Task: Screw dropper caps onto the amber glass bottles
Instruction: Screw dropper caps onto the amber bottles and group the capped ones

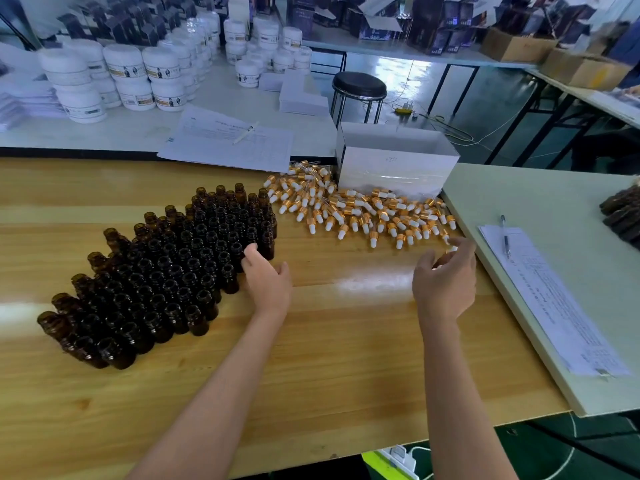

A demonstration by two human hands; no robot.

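Your small amber glass bottles (166,271) stand upright and uncapped, mouths up. They are packed in a block on the left of the light wooden counter (329,341), and the block's long axis runs from near left to far right. The gold-collared dropper caps with white rubber bulbs (363,209) lie on their sides in a loose heap to the far right of the bottles, pointing every way.

Your left hand (268,278) has its fingers loosely extended, fingertips touching bottles at the block's right edge, thumb clear of them. Your right hand (445,278) hovers with fingers curled at the heap's near right corner. A white bulb shows at its fingertips, but whether it is pinched cannot be told. The hands are well apart, with bare counter between and nearer than them.

A white cardboard box (398,164) stands just behind the heap, and a faint mark on its front is illegible. Printed sheets (554,306) with a pen (505,237) lie on the pale board (519,202) along the counter's right edge; the print is too small to read.
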